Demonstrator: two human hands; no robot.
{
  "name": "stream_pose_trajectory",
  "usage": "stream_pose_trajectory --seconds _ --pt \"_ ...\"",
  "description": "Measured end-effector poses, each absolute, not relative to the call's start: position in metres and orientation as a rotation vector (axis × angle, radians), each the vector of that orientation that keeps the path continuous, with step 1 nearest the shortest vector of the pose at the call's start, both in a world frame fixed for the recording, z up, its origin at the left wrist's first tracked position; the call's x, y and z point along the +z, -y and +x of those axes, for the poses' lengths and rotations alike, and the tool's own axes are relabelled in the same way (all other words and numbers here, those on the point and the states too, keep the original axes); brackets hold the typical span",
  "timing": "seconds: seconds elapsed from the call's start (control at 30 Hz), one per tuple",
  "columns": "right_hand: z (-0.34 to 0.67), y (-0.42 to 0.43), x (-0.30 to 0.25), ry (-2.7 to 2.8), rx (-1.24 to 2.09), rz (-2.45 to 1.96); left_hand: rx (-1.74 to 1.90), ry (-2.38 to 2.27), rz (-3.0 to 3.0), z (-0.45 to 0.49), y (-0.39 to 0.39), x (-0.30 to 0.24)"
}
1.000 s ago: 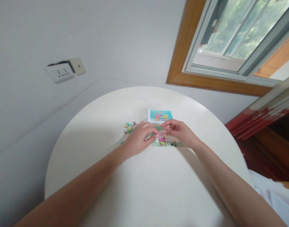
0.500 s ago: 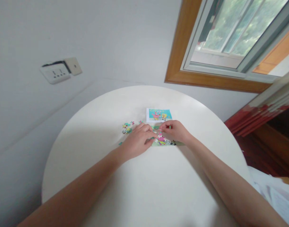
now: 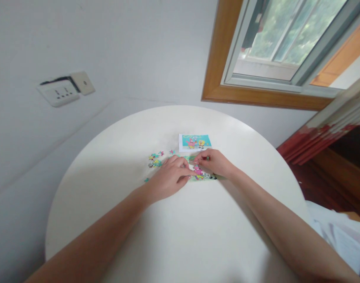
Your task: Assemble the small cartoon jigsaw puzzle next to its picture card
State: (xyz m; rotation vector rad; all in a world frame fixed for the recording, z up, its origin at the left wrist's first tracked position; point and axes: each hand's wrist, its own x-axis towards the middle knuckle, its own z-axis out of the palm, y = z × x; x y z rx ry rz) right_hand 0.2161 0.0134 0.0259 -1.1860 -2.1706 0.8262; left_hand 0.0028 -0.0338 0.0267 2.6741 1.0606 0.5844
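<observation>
A partly assembled jigsaw puzzle [image 3: 199, 171] with a pink cartoon figure lies on the white table, between my hands. My left hand [image 3: 171, 176] rests at its left side, with the index finger stretched onto the pieces and the thumb apart from it. My right hand [image 3: 211, 160] is over the puzzle's upper right part, thumb and fingertips pinched together at a small jigsaw piece that is mostly hidden. Loose jigsaw pieces [image 3: 155, 161] lie in a cluster left of my left hand, partly covered by it. Behind the puzzle is a picture card [image 3: 196, 142] with two cartoon figures.
The round white table [image 3: 174, 239] stands against a pale wall. A wall socket [image 3: 60, 92] is at the left. At the right are a wood-framed window [image 3: 268, 100], a red and cream curtain [image 3: 312, 143] and some white papers or cloth [image 3: 338, 236].
My left index finger has stretched further right across the puzzle pieces. My right hand stays pinched at nearly the same spot. The whole view has shifted slightly.
</observation>
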Motion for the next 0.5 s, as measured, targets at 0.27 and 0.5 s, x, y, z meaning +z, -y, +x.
stream_pose_trajectory --seconds 0.27,0.5 --pt "0.2114 -0.0126 0.0256 2.220 0.738 -1.156 0.579 -1.063 2.664 0.0037 0.0327 0.0260" --pt "0.2132 -0.0176 0.0203 2.303 0.516 -1.003 0.569 -1.057 2.667 0.0027 0.0319 0.0261"
